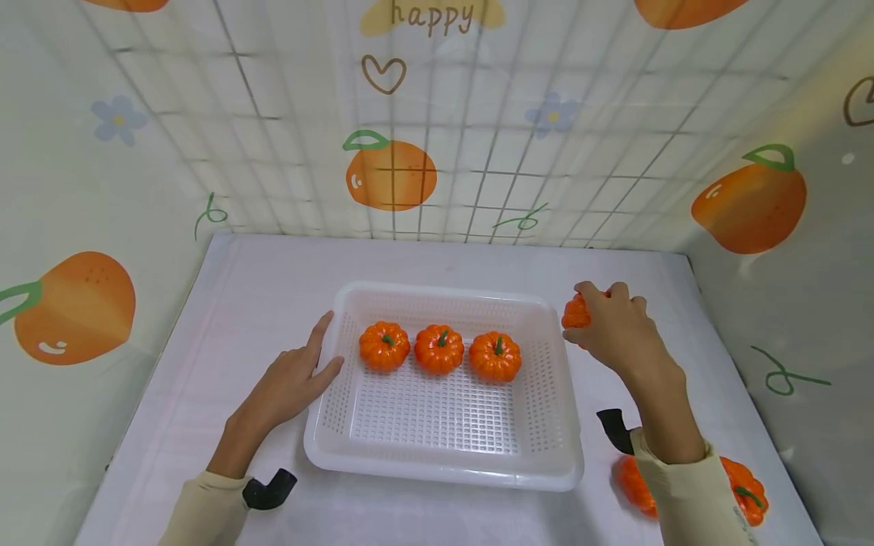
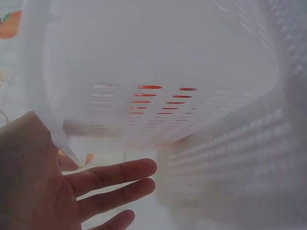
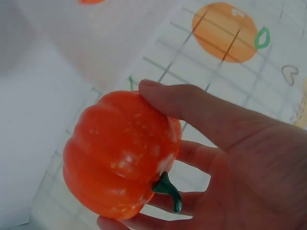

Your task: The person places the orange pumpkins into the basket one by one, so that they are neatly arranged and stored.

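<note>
My right hand (image 1: 620, 334) grips a small orange toy pumpkin (image 3: 120, 153) to the right of the basket, level with its back part. In the right wrist view, the thumb lies on one side of the pumpkin and the fingers go behind it, with the green stem (image 3: 168, 191) showing. A white plastic basket (image 1: 444, 474) stands mid-table, holding a row of three similar pumpkins (image 1: 440, 349). My left hand (image 1: 290, 383) touches the basket's left rim. Below that rim, the left wrist view shows straight, spread fingers (image 2: 117, 173) outside the wall.
More orange pumpkins (image 1: 747, 493) lie at the table's front right, partly hidden by the right sleeve (image 1: 690, 500). The white table (image 1: 259, 265) meets a printed backdrop (image 1: 464, 114) behind and at both sides. Black straps (image 1: 269, 489) stick out by the cuffs.
</note>
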Action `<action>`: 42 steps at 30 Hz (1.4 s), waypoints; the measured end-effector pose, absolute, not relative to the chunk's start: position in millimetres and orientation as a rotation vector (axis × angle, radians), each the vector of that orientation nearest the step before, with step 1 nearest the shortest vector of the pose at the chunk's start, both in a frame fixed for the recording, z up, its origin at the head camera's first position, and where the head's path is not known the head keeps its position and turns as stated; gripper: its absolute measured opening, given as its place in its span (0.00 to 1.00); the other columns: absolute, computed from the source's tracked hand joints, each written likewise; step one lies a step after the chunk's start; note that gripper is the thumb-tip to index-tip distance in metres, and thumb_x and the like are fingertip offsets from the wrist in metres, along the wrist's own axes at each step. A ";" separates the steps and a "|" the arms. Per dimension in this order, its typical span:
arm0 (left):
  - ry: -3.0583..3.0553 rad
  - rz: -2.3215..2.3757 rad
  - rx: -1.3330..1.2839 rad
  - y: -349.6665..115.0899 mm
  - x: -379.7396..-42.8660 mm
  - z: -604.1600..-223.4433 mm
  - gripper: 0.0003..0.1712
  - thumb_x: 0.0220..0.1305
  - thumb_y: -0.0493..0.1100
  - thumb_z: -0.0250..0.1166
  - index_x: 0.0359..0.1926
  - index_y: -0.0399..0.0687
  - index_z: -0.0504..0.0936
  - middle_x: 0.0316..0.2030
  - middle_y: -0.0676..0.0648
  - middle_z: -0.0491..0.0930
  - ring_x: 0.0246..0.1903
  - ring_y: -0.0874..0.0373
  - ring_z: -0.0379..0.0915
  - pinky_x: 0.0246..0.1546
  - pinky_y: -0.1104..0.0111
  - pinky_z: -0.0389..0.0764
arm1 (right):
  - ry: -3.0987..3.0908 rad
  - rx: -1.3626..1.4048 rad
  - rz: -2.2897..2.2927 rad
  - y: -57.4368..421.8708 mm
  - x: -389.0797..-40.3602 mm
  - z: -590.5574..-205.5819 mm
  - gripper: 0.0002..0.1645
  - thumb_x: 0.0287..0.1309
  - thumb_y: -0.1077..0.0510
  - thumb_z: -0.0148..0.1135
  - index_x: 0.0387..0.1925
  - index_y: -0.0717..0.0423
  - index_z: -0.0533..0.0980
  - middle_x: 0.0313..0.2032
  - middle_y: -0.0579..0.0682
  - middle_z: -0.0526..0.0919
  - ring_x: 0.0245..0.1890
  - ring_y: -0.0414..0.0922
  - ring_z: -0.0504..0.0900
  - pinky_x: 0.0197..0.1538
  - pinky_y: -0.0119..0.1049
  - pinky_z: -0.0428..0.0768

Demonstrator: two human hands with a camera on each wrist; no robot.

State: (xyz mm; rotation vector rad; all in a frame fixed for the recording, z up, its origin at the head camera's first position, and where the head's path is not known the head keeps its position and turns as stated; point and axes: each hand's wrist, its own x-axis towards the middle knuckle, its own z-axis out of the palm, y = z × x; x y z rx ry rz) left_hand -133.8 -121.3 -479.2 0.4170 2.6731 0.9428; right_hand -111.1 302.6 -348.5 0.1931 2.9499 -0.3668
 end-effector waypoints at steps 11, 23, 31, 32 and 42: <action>2.673 0.941 0.415 -121.2 -134.0 -478.5 0.45 0.73 0.56 0.55 0.80 0.57 0.40 0.49 0.37 0.81 0.29 0.55 0.79 0.30 0.61 0.85 | 2.964 0.038 -0.362 265.8 -121.4 -346.4 0.38 0.58 0.57 0.67 0.68 0.60 0.65 0.57 0.75 0.64 0.50 0.72 0.66 0.47 0.66 0.76; 2.672 0.954 0.421 -122.3 -134.0 -479.3 0.45 0.73 0.57 0.54 0.80 0.57 0.40 0.51 0.35 0.81 0.28 0.55 0.79 0.28 0.62 0.84 | 2.966 -0.129 -0.300 235.8 -127.0 -346.2 0.38 0.55 0.55 0.71 0.66 0.59 0.68 0.55 0.72 0.67 0.49 0.70 0.69 0.45 0.62 0.79; 2.675 0.968 0.416 -122.1 -133.2 -479.5 0.45 0.73 0.58 0.54 0.80 0.57 0.40 0.50 0.36 0.81 0.28 0.56 0.80 0.28 0.61 0.85 | 2.919 -0.302 -0.258 206.8 -127.5 -350.9 0.37 0.56 0.57 0.69 0.66 0.57 0.69 0.54 0.67 0.69 0.45 0.63 0.70 0.36 0.47 0.80; 2.675 0.969 0.414 -121.9 -133.1 -479.4 0.45 0.73 0.58 0.54 0.80 0.58 0.40 0.50 0.36 0.81 0.28 0.56 0.80 0.28 0.61 0.85 | 2.899 -0.326 -0.262 202.3 -127.3 -352.0 0.37 0.56 0.57 0.69 0.67 0.56 0.69 0.54 0.66 0.70 0.45 0.62 0.71 0.37 0.46 0.80; 2.674 0.985 0.412 -121.2 -132.1 -477.1 0.45 0.73 0.56 0.55 0.80 0.57 0.41 0.48 0.36 0.82 0.29 0.55 0.81 0.28 0.61 0.86 | 2.815 -0.544 -0.209 163.5 -124.5 -363.0 0.37 0.53 0.56 0.75 0.64 0.52 0.72 0.54 0.62 0.73 0.50 0.60 0.72 0.48 0.53 0.81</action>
